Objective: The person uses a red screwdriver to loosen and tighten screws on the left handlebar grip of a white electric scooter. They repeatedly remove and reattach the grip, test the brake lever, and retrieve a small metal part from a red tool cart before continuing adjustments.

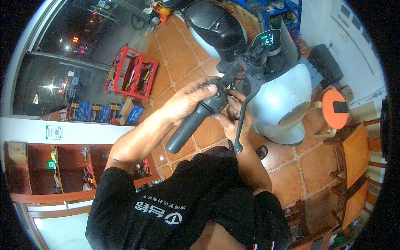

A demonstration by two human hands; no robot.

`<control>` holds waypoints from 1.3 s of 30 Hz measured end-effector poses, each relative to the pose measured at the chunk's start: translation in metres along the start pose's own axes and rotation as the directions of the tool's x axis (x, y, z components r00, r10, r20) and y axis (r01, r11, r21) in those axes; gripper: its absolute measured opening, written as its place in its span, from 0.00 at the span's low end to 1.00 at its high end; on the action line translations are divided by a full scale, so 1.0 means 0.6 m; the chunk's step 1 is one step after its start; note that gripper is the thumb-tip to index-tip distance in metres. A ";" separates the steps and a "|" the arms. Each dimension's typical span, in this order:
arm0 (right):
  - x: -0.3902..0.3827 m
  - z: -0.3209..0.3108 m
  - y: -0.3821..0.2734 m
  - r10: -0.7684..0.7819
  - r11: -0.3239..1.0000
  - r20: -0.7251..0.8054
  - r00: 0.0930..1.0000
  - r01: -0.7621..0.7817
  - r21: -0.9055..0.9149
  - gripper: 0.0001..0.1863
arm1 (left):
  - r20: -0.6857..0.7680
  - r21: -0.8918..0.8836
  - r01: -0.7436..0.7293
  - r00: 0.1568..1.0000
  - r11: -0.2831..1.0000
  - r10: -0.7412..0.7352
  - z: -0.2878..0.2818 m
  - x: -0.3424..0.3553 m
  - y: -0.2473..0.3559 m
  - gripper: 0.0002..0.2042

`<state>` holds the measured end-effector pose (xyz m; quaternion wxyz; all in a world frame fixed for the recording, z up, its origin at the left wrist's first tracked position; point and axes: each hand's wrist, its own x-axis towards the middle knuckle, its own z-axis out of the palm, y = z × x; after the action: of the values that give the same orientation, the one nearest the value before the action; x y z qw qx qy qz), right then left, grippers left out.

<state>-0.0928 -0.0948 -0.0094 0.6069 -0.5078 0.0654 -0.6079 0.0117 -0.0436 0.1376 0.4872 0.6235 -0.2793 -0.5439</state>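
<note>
An electric scooter's handlebar lies before me, its black textured grip (183, 132) pointing toward my body. My left hand (192, 98) is closed round the black switch housing (215, 98) at the grip's inner end, thumb on top. On the other side, my right hand (237, 115) has its fingers bent against the housing's underside, between it and the black brake lever (241, 125). The housing partly hides those fingertips; whether they also pinch some small part cannot be seen. Red wires (239, 77) show near the bar's middle.
The scooter's lit display (268, 40), pale front panel (283, 98) and black seat (214, 25) are ahead. A red tool cart (132, 73) stands left on the tiled floor. Nearby are blue boxes (96, 112), wooden shelves (41, 183), an orange round stool (333, 106) and wooden chairs (354, 162).
</note>
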 end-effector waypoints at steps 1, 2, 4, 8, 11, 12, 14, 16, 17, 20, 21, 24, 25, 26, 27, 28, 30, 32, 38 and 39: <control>0.005 0.001 -0.003 -0.056 0.998 0.001 0.998 0.056 -0.040 0.29 | -0.012 0.009 0.000 1.000 1.000 0.000 -0.001 0.001 -0.001 0.28; 0.007 0.001 -0.004 -0.111 0.991 0.004 0.994 0.111 -0.079 0.29 | -0.024 0.018 0.000 1.000 1.000 0.000 -0.002 0.001 -0.002 0.28; 0.000 -0.004 -0.003 -0.055 0.989 0.010 0.998 0.056 -0.138 0.27 | -0.017 0.038 0.006 1.000 0.999 -0.006 -0.001 -0.001 0.000 0.28; -0.004 0.006 -0.015 0.070 0.994 -0.059 0.996 -0.065 0.086 0.23 | -0.007 0.035 0.010 1.000 0.999 -0.010 -0.012 0.005 -0.008 0.30; -0.005 0.012 -0.020 0.205 0.960 -0.055 0.977 -0.190 0.204 0.22 | 0.096 -0.271 0.067 0.995 0.960 -0.042 -0.004 -0.001 0.001 0.30; -0.007 0.015 -0.021 0.247 0.944 -0.052 0.968 -0.228 0.237 0.22 | 0.076 -0.211 0.038 0.997 0.977 -0.023 -0.004 -0.001 -0.003 0.30; -0.012 0.024 -0.019 0.316 0.911 -0.036 0.948 -0.293 0.290 0.25 | 0.031 -0.087 -0.020 0.999 0.996 0.023 -0.011 -0.002 -0.015 0.30; -0.009 0.027 -0.017 0.297 0.894 -0.006 0.955 -0.276 0.353 0.23 | 0.038 -0.035 -0.038 0.998 0.999 0.039 -0.014 -0.004 -0.017 0.30; -0.005 0.024 -0.027 0.327 0.858 0.026 0.945 -0.308 0.411 0.22 | 0.033 -0.028 -0.042 0.999 0.999 0.043 -0.011 -0.004 -0.016 0.30; -0.008 0.018 -0.020 0.323 0.880 0.001 0.946 -0.301 0.368 0.25 | 0.052 -0.035 -0.034 0.998 0.999 0.036 -0.011 -0.005 -0.015 0.30; -0.016 0.003 -0.008 0.301 0.920 0.014 0.953 -0.294 0.259 0.26 | 0.062 -0.041 -0.027 0.998 0.999 0.030 -0.013 -0.005 -0.015 0.30; -0.013 0.010 -0.006 0.231 0.960 -0.021 0.973 -0.225 0.165 0.30 | 0.102 -0.082 -0.038 0.994 0.996 0.047 -0.025 0.007 -0.030 0.30; -0.014 0.017 -0.009 0.245 0.951 -0.043 0.969 -0.231 0.203 0.30 | 0.086 -0.084 -0.048 0.995 0.995 0.055 -0.024 0.008 -0.030 0.30; -0.015 0.019 -0.011 0.259 0.941 -0.064 0.964 -0.237 0.241 0.30 | 0.070 -0.087 -0.058 0.995 0.995 0.064 -0.022 0.009 -0.031 0.30; -0.021 0.015 -0.007 0.251 0.944 -0.018 0.968 -0.240 0.226 0.31 | 0.054 -0.089 -0.067 0.996 0.994 0.072 -0.021 0.009 -0.031 0.30; -0.028 0.011 -0.002 0.241 0.947 0.027 0.970 -0.241 0.212 0.31 | 0.046 -0.080 -0.078 0.996 0.994 0.081 -0.021 0.009 -0.032 0.30; -0.036 0.005 0.005 0.213 0.961 0.070 0.975 -0.222 0.166 0.33 | 0.031 -0.064 -0.098 0.994 0.993 0.100 -0.022 0.010 -0.035 0.30; -0.033 0.011 0.005 0.175 0.974 0.049 0.983 -0.180 0.136 0.35 | 0.043 -0.070 -0.100 0.994 0.993 0.103 -0.021 0.009 -0.032 0.29; -0.027 0.027 0.002 0.064 0.994 0.006 0.998 -0.064 0.092 0.35 | 0.002 -0.096 -0.096 0.995 0.991 0.097 -0.013 0.006 -0.023 0.26; -0.023 0.033 0.000 0.046 0.994 -0.002 0.999 -0.046 0.103 0.34 | -0.013 -0.075 -0.106 0.994 0.992 0.105 -0.014 0.007 -0.024 0.26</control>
<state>-0.0827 -0.0730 -0.0073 0.6459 -0.4728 0.0472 -0.5975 0.0181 -0.0393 0.1224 0.5399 0.5914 -0.2886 -0.5248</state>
